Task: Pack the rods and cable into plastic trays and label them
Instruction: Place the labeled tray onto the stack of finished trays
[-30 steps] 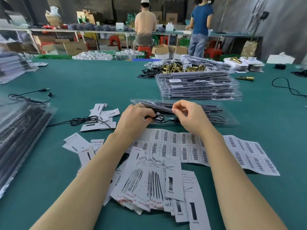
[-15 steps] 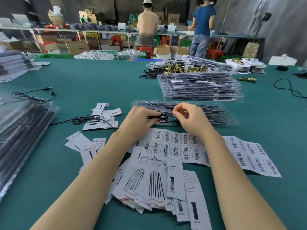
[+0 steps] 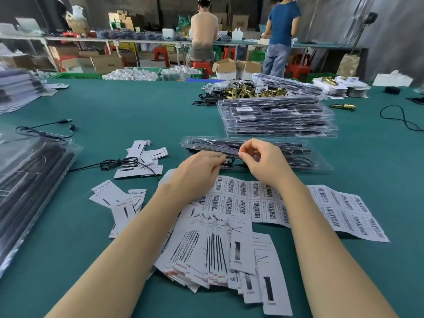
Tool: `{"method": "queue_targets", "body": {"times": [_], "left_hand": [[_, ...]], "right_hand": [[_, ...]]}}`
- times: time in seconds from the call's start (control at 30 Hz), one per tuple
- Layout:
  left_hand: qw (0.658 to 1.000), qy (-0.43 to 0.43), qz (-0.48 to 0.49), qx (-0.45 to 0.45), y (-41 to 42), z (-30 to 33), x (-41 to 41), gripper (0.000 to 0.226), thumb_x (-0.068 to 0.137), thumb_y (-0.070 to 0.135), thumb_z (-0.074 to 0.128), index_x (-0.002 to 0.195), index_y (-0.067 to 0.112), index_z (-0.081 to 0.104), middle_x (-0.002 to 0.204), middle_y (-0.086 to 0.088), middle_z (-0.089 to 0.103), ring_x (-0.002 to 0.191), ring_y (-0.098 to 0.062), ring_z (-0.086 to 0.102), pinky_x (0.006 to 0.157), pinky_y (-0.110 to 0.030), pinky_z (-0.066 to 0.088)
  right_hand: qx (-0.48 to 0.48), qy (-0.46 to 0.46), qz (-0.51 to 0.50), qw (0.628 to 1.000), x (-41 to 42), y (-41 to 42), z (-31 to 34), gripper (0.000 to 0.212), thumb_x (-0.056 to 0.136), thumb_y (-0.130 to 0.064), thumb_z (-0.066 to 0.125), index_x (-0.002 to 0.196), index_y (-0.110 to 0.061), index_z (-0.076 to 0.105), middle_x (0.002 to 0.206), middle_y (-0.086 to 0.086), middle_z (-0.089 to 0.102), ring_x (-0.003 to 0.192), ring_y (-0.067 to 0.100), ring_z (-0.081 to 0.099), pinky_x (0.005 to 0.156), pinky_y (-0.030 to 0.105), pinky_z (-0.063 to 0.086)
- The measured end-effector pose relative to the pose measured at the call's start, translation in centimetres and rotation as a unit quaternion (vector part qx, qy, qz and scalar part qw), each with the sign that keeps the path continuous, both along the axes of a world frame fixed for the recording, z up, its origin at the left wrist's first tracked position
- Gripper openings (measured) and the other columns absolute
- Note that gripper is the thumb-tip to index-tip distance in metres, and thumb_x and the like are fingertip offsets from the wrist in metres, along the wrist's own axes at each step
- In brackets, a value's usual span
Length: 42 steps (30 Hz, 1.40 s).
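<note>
One loose black cable [image 3: 119, 162] is seen left of the hands. A second cable [image 3: 230, 162] is pinched by the left hand [image 3: 197, 173] and right hand [image 3: 263, 162], over one open tray [image 3: 319, 165]; one tray stack [image 3: 277, 120] lies beyond the right hand.

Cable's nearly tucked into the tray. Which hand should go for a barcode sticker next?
Left, probably. The left hand sits at the barcode sheet's near edge, holding the cable there. The right hand is up over the plastic tray, fingers pinched.
</note>
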State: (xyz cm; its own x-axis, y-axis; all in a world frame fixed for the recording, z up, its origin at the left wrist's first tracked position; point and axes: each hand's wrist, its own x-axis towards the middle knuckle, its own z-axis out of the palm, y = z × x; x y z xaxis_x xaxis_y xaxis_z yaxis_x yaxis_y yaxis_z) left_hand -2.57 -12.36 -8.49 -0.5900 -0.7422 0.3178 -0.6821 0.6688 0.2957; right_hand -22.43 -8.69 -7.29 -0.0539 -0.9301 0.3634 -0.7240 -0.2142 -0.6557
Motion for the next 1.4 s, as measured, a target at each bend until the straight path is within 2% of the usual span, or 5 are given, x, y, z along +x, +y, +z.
{"method": "queue_targets", "body": {"times": [0.3, 0.47, 0.7, 0.87, 1.4], "left_hand": [[0.996, -0.081, 0.035, -0.017, 0.8, 0.4, 0.0, 0.052, 0.105, 0.046, 0.039, 0.153, 0.026, 0.035, 0.150, 0.008, 0.048, 0.132, -0.018, 0.048, 0.104, -0.034, 0.038], [0.990, -0.128, 0.038, -0.045, 0.9, 0.2, -0.3, 0.065, 0.103, 0.057, 0.031, 0.158, 0.022, 0.027, 0.158, 0.005, 0.036, 0.147, -0.015, 0.029, 0.124, -0.034, 0.013], [0.995, -0.092, 0.025, -0.005, 0.4, -0.4, -0.8, 0.067, 0.102, 0.059, 0.030, 0.153, 0.016, 0.037, 0.163, 0.007, 0.029, 0.147, -0.014, 0.030, 0.115, -0.036, 0.031], [0.994, -0.109, 0.022, -0.005, 0.0, -1.1, -0.4, 0.071, 0.102, 0.061, 0.026, 0.157, 0.016, 0.027, 0.167, 0.002, 0.017, 0.154, -0.012, 0.008, 0.121, -0.035, 0.016], [0.992, -0.103, 0.070, 0.021, 0.1, -1.3, -0.7, 0.084, 0.091, 0.079, 0.022, 0.158, 0.027, 0.024, 0.167, 0.001, 0.009, 0.148, -0.027, 0.026, 0.113, -0.045, 0.035]], "right_hand": [[-0.008, -0.004, -0.004, 1.000, 0.0, 0.0, -0.1, 0.008, 0.096, -0.021, 0.063, 0.091, -0.027, 0.065, 0.085, -0.015, 0.067, 0.081, 0.002, 0.061, 0.066, 0.008, 0.044], [-0.017, -0.010, -0.002, 1.000, -0.1, -0.2, -0.3, 0.008, 0.095, -0.019, 0.064, 0.090, -0.025, 0.066, 0.083, -0.015, 0.066, 0.077, -0.006, 0.058, 0.067, 0.004, 0.042], [-0.032, -0.007, -0.006, 0.999, 0.0, -0.4, -0.4, 0.009, 0.096, -0.018, 0.063, 0.091, -0.024, 0.067, 0.082, -0.015, 0.066, 0.080, -0.002, 0.060, 0.070, 0.008, 0.042], [-0.065, -0.017, -0.012, 0.998, 0.2, -0.4, -0.5, 0.008, 0.097, -0.016, 0.062, 0.093, -0.022, 0.066, 0.083, -0.018, 0.064, 0.079, -0.009, 0.058, 0.072, 0.005, 0.043], [-0.080, -0.012, -0.009, 0.997, 0.2, -0.6, -0.7, 0.008, 0.096, -0.015, 0.063, 0.092, -0.021, 0.066, 0.083, -0.018, 0.065, 0.080, -0.010, 0.058, 0.072, 0.003, 0.041]]}}
